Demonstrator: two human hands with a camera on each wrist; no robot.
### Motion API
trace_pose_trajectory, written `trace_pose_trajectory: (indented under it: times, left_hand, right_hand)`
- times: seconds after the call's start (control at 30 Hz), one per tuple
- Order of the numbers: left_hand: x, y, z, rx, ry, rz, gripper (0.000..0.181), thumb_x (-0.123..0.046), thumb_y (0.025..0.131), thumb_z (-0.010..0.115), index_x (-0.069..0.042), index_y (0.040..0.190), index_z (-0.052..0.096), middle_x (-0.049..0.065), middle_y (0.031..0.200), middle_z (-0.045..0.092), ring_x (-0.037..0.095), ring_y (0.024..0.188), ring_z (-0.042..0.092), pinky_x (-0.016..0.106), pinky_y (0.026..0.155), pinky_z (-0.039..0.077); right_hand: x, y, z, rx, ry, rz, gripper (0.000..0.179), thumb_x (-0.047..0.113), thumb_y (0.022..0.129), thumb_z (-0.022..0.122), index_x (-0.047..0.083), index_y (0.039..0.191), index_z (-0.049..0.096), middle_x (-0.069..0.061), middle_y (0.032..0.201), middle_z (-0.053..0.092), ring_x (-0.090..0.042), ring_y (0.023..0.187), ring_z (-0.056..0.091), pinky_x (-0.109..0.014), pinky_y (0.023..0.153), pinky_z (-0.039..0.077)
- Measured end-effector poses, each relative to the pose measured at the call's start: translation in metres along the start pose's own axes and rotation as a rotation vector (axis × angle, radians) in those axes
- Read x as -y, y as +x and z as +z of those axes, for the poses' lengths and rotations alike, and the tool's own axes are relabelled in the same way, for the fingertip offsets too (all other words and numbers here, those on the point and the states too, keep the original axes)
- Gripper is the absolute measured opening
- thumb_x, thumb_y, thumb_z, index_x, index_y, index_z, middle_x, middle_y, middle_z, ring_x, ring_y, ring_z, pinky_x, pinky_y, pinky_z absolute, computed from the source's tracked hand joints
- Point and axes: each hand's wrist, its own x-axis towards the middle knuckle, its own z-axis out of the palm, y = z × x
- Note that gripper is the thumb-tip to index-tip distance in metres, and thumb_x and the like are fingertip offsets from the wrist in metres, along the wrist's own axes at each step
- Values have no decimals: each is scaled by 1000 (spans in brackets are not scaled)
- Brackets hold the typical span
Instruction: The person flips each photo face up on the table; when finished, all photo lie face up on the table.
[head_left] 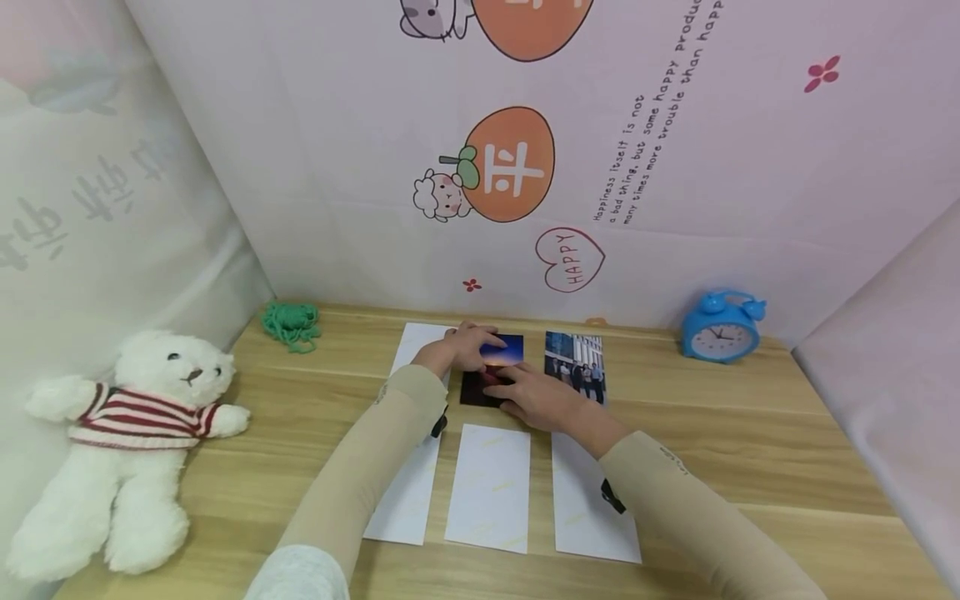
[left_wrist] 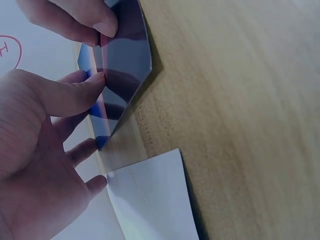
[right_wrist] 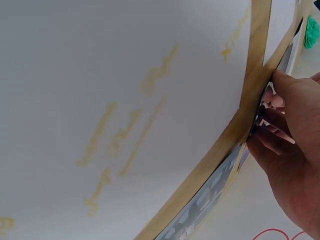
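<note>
A glossy sunset photo, blue at the top and dark below, lies in the middle of the back row. My left hand is at its upper left, with the thumb on its face and the other fingertips at its far edge in the left wrist view. From the right, my right hand holds it between thumb and fingers at the lower part. To the right is a photo of people by a building, partly covered by my right hand. Left of the sunset photo is a white card, partly behind my left arm.
Closer to me lie a left white card, a middle one and a right one. A blue alarm clock stands back right. Green yarn sits back left, above a white teddy bear. A printed cloth hangs behind.
</note>
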Motion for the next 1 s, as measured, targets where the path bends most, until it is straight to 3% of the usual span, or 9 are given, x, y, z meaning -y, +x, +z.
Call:
trace_pose_trajectory:
  times: [0.27,0.47,0.63,0.83,1.0]
  left_hand:
    - [-4,-4,-3,-26,20,-9,58,-10,99,54,-27,155,50,3,173,30,35,161,24,65,130,14]
    - [7,-12,-15,-92,-25,-7,68,-2,92,57,-26,155,50,4,170,37,35,159,31,70,126,17]
    - [27,-22,-23,-114,-17,-45,71,0,90,55,-25,156,49,3,169,38,35,159,30,72,126,17]
    - [57,-33,-25,-134,-50,-127,70,-1,91,51,-21,158,46,5,169,38,34,161,27,69,130,8]
    - [78,-40,-25,-159,-93,-185,72,0,88,50,-15,158,44,10,167,41,35,159,31,68,130,11]
  right_hand:
    - [6,3,-2,-17,-33,15,39,32,106,58,17,141,66,-14,148,60,-32,139,56,-48,108,55]
    - [9,4,-7,-53,-44,35,41,34,107,56,17,143,63,-11,149,60,-30,136,59,-49,109,55]
    - [13,12,-9,-67,-33,44,39,34,107,56,18,142,65,-9,148,61,-29,137,59,-49,111,53]
    - [24,29,-9,-90,-34,21,39,32,106,58,15,141,65,-13,150,60,-32,141,56,-49,119,46]
    - [37,46,-12,-84,-41,20,40,35,106,57,19,142,63,-12,148,62,-32,141,57,-49,121,44]
